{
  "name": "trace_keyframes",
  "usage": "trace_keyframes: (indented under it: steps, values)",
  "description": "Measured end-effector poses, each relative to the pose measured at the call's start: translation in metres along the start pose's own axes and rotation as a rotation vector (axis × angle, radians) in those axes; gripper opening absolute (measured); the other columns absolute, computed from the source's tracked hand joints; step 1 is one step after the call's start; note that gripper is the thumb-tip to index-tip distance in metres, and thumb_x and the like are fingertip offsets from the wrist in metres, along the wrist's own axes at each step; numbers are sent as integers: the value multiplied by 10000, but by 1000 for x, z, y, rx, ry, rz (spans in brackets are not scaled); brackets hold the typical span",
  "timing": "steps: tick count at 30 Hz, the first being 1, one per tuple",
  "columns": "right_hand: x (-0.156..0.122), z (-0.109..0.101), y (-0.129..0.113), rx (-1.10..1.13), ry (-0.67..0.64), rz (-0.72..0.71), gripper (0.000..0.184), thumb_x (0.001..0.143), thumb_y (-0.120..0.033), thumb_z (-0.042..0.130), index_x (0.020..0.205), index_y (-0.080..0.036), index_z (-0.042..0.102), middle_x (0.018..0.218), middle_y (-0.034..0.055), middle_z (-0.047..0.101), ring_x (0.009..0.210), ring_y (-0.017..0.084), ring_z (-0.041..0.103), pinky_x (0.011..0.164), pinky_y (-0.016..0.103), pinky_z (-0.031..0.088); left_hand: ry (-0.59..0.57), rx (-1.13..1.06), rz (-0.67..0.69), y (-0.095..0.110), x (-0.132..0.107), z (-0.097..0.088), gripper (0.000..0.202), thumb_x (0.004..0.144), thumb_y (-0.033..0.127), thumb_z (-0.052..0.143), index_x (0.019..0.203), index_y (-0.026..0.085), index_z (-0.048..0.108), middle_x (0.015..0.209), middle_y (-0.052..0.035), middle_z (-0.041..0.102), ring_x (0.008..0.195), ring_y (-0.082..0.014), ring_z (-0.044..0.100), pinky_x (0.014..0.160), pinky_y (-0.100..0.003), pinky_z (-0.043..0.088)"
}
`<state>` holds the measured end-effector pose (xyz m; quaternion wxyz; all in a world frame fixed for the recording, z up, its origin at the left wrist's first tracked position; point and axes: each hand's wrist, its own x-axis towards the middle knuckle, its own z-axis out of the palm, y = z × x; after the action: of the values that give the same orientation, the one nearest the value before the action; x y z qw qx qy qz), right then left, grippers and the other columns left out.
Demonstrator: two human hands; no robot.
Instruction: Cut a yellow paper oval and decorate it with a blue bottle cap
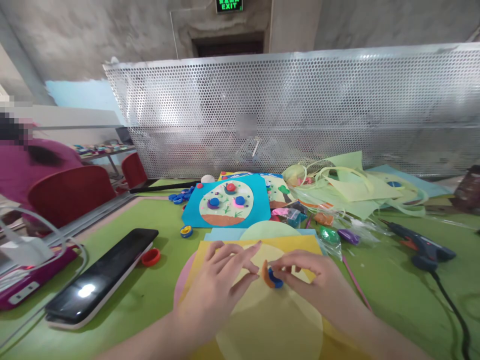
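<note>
My right hand [307, 275] pinches a small blue bottle cap [278, 282] with a curved strip of orange clay [267, 275] along its left side. Just left of the clay is my left hand [221, 275], its fingers partly spread and thumb and forefinger tips close together, with nothing visible between them. Both hands are over a pale yellow paper circle [270, 325], which lies on a yellow sheet [213, 248]. Behind them rests a blue card [191, 210] bearing a decorated round picture [226, 205] with caps and clay dots.
At left are a phone-like black device [105, 275], a red cap [151, 257] and a purple power strip [33, 285]. A glue gun [422, 245] with its cord lies right, near bagged clay [330, 235] and paper scraps [352, 185]. A perforated metal panel [300, 110] stands behind.
</note>
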<state>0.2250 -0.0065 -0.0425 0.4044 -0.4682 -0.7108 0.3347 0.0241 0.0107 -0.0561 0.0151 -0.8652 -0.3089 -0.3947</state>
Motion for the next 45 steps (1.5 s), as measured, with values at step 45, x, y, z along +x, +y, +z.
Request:
trace_keyframes:
  steps: [45]
  values:
    - [13, -22, 39, -439, -115, 92, 320, 750, -119, 507, 1001, -226, 674, 958, 38, 705, 818, 240, 647, 748, 349, 475, -156, -74, -93, -9, -5, 2, 424, 889, 129, 477, 1284, 275, 429, 894, -7, 711, 865, -161, 643, 748, -257, 536]
